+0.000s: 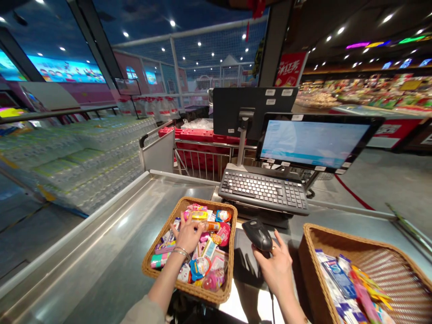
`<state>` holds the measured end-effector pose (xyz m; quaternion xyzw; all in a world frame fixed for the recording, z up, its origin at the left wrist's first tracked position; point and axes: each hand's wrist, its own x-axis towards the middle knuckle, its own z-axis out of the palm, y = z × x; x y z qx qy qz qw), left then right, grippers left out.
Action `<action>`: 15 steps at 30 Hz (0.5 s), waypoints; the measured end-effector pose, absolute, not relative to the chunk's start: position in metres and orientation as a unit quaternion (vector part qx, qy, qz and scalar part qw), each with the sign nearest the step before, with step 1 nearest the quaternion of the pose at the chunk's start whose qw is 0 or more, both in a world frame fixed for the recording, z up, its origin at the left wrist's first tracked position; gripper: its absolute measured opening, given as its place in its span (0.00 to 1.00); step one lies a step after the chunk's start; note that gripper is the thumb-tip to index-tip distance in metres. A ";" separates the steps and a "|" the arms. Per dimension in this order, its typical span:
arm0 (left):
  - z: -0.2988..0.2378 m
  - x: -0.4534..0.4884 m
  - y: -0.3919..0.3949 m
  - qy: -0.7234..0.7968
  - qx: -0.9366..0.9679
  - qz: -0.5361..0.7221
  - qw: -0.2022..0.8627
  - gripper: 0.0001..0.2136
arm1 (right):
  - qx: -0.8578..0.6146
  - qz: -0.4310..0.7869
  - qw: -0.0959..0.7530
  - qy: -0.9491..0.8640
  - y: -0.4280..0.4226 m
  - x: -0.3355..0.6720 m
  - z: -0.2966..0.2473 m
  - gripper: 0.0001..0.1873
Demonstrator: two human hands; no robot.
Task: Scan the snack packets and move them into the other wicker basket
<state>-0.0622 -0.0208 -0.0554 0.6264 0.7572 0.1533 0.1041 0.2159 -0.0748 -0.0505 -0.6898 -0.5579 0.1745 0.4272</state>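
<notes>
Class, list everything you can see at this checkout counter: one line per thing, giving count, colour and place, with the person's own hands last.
Left basket: one, tan wicker, on the counter, full of small colourful packets.
Right basket: one, tan wicker, at the right, holding blue-white and yellow packets.
Keyboard: one, dark grey, behind the baskets.
Touchscreen: one, black frame, lit pale blue, above the keyboard.
Rear monitor: one, black, seen from behind.
Counter: one, steel.
Shopping baskets: a stack, red, beyond the counter.
Bottled water packs: many, clear, at the left.
Barcode scanner: one, black, in the right hand.
Left hand: reaching into the left basket, bracelets on the wrist.
Right hand: grip closed on the barcode scanner.
</notes>
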 end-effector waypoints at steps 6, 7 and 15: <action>-0.064 -0.066 -0.022 0.767 0.625 0.119 0.080 0.18 | -0.691 0.169 0.425 -0.560 -0.077 0.219 -0.053 0.16; -0.065 -0.067 -0.023 0.767 0.627 0.118 0.068 0.18 | -0.690 0.168 0.425 -0.561 -0.077 0.220 -0.053 0.16; -0.064 -0.067 -0.027 0.665 0.735 0.127 -0.034 0.30 | -0.693 0.168 0.422 -0.560 -0.081 0.220 -0.051 0.15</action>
